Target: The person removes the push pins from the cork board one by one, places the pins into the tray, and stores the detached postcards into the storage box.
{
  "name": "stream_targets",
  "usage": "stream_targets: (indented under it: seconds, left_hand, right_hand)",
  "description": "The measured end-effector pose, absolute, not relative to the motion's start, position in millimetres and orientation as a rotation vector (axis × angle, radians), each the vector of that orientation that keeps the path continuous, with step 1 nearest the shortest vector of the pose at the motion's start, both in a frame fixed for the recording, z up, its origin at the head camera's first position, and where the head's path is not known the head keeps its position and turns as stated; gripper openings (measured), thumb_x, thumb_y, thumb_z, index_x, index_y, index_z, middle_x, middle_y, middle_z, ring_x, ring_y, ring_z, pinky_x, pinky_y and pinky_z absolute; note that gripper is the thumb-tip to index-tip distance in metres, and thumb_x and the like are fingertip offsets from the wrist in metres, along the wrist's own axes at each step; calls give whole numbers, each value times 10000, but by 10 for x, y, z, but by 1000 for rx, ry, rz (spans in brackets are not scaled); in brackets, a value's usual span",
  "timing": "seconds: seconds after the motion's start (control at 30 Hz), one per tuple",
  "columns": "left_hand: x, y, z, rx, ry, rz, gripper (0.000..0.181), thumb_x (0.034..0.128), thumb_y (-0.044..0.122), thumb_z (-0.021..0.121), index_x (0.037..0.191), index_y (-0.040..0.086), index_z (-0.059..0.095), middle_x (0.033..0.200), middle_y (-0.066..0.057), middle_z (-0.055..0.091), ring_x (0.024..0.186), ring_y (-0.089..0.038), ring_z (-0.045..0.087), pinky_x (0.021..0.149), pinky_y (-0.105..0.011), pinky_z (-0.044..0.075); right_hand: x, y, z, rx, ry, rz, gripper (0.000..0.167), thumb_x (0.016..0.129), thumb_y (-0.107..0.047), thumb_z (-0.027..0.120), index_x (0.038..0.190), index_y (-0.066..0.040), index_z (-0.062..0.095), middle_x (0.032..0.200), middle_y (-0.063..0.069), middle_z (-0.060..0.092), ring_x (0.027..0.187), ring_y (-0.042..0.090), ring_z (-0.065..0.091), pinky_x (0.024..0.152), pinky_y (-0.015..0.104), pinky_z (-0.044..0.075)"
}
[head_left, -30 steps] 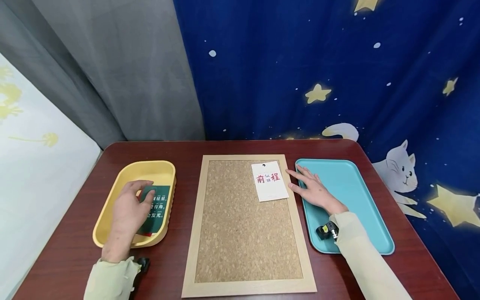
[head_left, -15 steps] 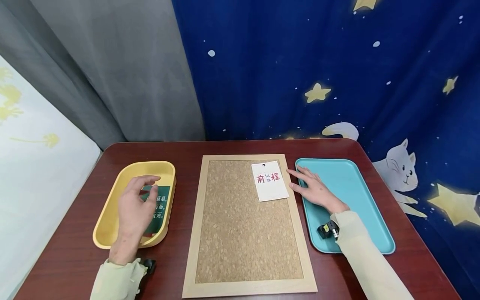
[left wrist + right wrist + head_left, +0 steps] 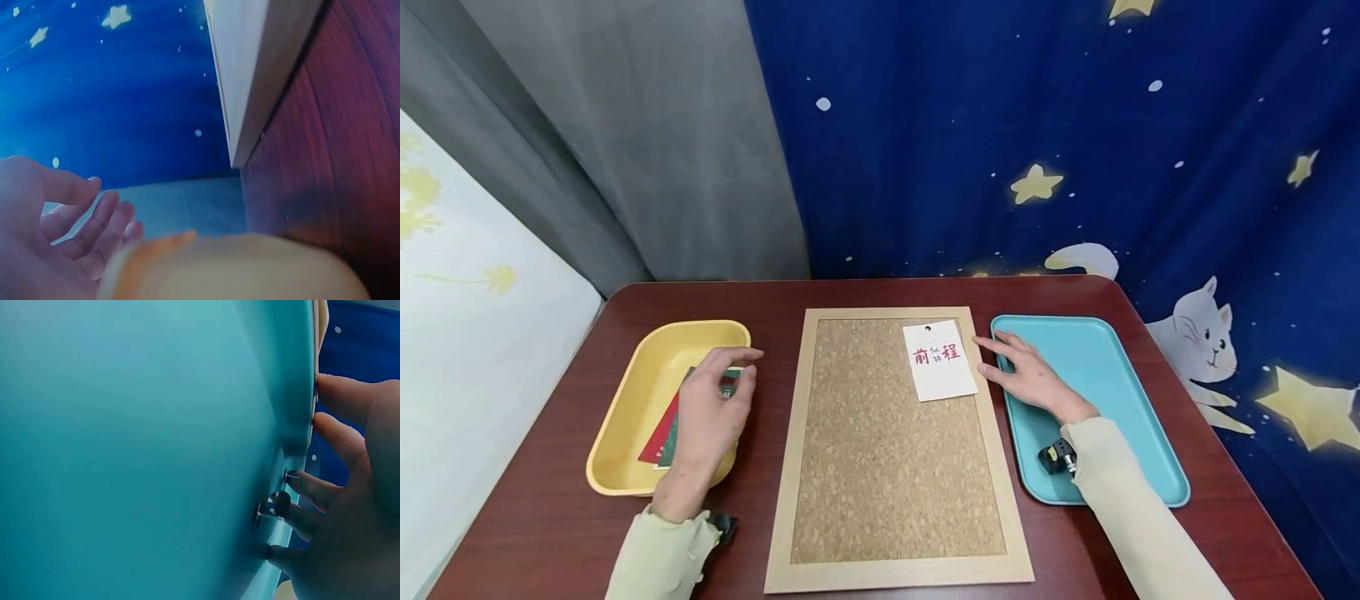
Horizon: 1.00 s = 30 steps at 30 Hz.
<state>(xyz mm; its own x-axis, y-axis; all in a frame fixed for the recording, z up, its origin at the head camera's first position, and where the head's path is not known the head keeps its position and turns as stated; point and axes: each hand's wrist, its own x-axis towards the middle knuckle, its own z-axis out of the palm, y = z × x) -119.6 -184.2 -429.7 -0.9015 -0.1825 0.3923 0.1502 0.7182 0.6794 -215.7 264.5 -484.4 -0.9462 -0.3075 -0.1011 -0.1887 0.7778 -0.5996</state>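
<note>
My left hand (image 3: 711, 417) hovers over the right side of a yellow basket (image 3: 647, 354), its fingers loosely bent. No object shows between thumb and fingers in the left wrist view. Partly hidden beneath it are a green card (image 3: 668, 446) and a red card (image 3: 658, 433). My right hand (image 3: 1026, 379) spans the gap between the cork board (image 3: 887, 467) and the blue tray (image 3: 1097, 367). Its thumb and index finger touch the board's wooden edge; the other fingers reach over the tray's rim. A white card (image 3: 943, 367) with red characters lies on the board's upper right.
Small dark round things (image 3: 279, 504) with shiny parts sit by the right fingers inside the tray; their kind is unclear. The dark red table (image 3: 760, 533) shows between basket and board. Behind hang a grey curtain (image 3: 677, 142) and a blue star-patterned curtain (image 3: 925, 167).
My left hand has moved right across the basket, towards its right rim. More of the red card now shows, while the green card's lettering is mostly covered. The right hand has hardly moved.
</note>
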Motion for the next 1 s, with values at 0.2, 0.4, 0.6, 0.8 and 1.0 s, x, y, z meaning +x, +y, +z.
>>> stream_targets:
  seconds: [0.2,0.4,0.6,0.8,1.0]
  left_hand:
    - [-1238,-1654,-4277,-92,-2527,-1009,205,999,107,674,1192,138,735,1160,-54,720,937,-178,647,785,-292,567]
    - [-1273,-1496,-4273,-165,-2595,-1059,196,1019,122,645,1199,132,721,1197,-44,704,987,-200,689,798,-447,616]
    - [-1313,-1369,-4280,-246,-2699,-1091,233,1021,114,625,1241,127,702,1253,-75,680,980,-266,678,808,-441,603]
    - [-1352,-1235,-4287,-306,-2807,-1046,245,1008,127,656,1249,125,704,1269,-76,677,1058,-306,664,890,-468,576]
    - [-1375,-1141,-4304,-334,-2853,-1014,243,1000,140,675,1239,115,711,1302,-73,675,1241,-295,654,1027,-510,557]
  right_hand:
    - [-2174,2645,-4821,-403,2804,-895,562,1052,-383,613,1571,-213,482,1705,254,239,1560,519,226,1202,734,275]
    - [-2197,2657,-4779,-406,2831,-892,528,1056,-380,608,1534,-170,531,1666,257,319,1512,501,346,1182,692,347]
    - [-2227,2651,-4739,-409,2852,-929,473,1060,-345,609,1474,-116,586,1626,243,385,1489,471,396,1182,657,369]
    - [-2228,2602,-4728,-413,2874,-980,400,1048,-298,635,1385,-83,647,1562,216,466,1458,436,439,1178,628,387]
    - [-2248,2538,-4737,-431,2890,-974,360,1047,-297,637,1341,-93,676,1500,182,529,1434,407,470,1171,607,400]
